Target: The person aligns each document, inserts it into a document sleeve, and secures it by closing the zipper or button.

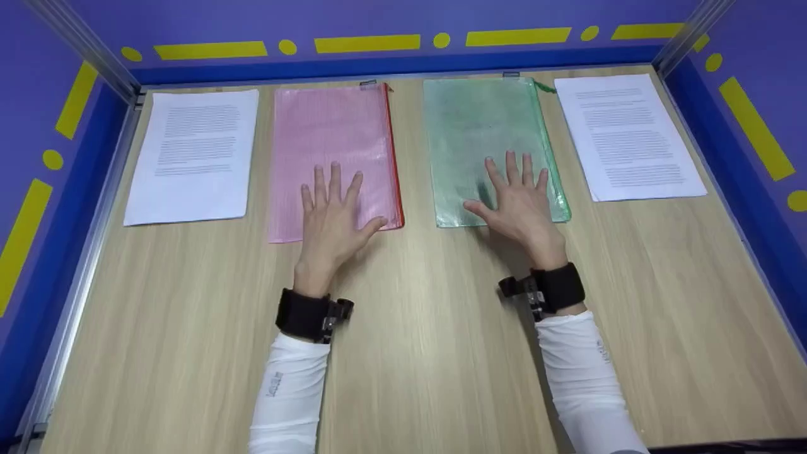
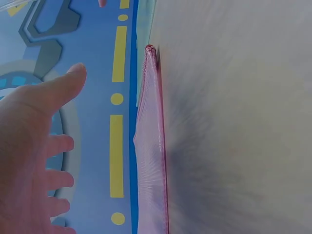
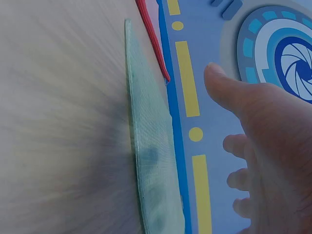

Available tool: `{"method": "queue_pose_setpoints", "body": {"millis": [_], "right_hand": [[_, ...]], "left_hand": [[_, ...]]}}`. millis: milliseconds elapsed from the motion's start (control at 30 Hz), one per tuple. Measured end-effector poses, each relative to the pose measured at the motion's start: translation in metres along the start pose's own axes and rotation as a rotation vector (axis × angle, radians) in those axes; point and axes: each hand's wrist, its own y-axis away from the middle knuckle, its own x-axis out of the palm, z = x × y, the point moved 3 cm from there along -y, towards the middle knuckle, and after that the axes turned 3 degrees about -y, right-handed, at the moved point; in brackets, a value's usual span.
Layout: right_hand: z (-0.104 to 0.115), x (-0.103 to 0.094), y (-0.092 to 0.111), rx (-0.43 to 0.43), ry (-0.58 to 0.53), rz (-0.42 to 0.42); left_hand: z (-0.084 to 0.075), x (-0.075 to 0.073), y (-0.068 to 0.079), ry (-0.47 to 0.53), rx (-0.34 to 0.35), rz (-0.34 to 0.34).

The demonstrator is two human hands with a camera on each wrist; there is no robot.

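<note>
My left hand [image 1: 332, 221] is spread, palm down, over the near part of a pink zip pouch [image 1: 328, 132] with a red zipper along its right side. In the left wrist view a gap shows between the hand and the pink pouch [image 2: 150, 146]. The right hand [image 1: 520, 208], fingers also spread, hovers over the near part of a green zip pouch [image 1: 485, 120] with a green zipper and pull. The right wrist view shows this hand [image 3: 273, 141] apart from the green pouch [image 3: 153, 156]. Neither hand holds anything.
A stack of printed paper [image 1: 192, 195] lies left of the pink pouch. Another printed stack [image 1: 630, 139] lies right of the green pouch. The wooden table [image 1: 429, 353] is bounded by blue-purple panels [image 1: 378, 19] at the back and both sides.
</note>
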Motion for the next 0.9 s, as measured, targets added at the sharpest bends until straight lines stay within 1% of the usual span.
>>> {"method": "queue_pose_setpoints", "body": {"millis": [200, 300, 467, 700, 800, 900], "right_hand": [[0.006, 0.004, 0.001, -0.011, -0.077, 0.039], [0.014, 0.008, 0.002, -0.021, -0.109, 0.053], [0.029, 0.014, 0.003, -0.048, -0.152, 0.078], [0.045, 0.016, 0.002, -0.088, -0.220, 0.095], [0.051, 0.017, 0.002, -0.102, -0.261, 0.113], [0.057, 0.018, 0.003, -0.100, -0.315, 0.114]], "left_hand": [[-0.003, 0.006, 0.000, 0.027, 0.009, 0.038], [0.000, 0.006, 0.002, 0.042, 0.008, 0.058], [0.019, 0.003, 0.010, 0.034, -0.024, 0.107], [0.044, -0.002, 0.020, 0.029, -0.054, 0.138], [0.052, -0.004, 0.020, 0.012, -0.062, 0.159], [0.058, -0.008, 0.017, -0.007, -0.061, 0.186]]}}
